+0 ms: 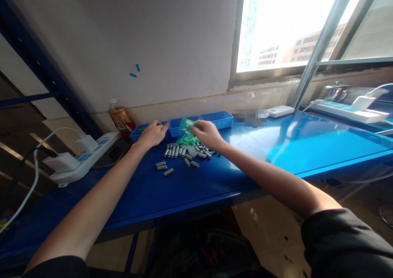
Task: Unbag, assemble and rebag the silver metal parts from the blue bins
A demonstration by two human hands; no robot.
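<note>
My right hand (208, 134) is closed on a small green transparent bag (188, 126), held just above a heap of more green bags (185, 140). My left hand (152, 134) rests with curled fingers on the front rim of a blue tray (137, 133) at the far edge of the blue table (276, 147). Several small grey metal cylinders (184, 152) lie scattered on the table just in front of both hands.
Two more blue trays (218, 119) stand to the right along the wall. A white power strip with chargers (80, 160) lies at the left, a bottle (120, 118) behind it. Another power strip (346, 111) and a white box (280, 111) sit near the window.
</note>
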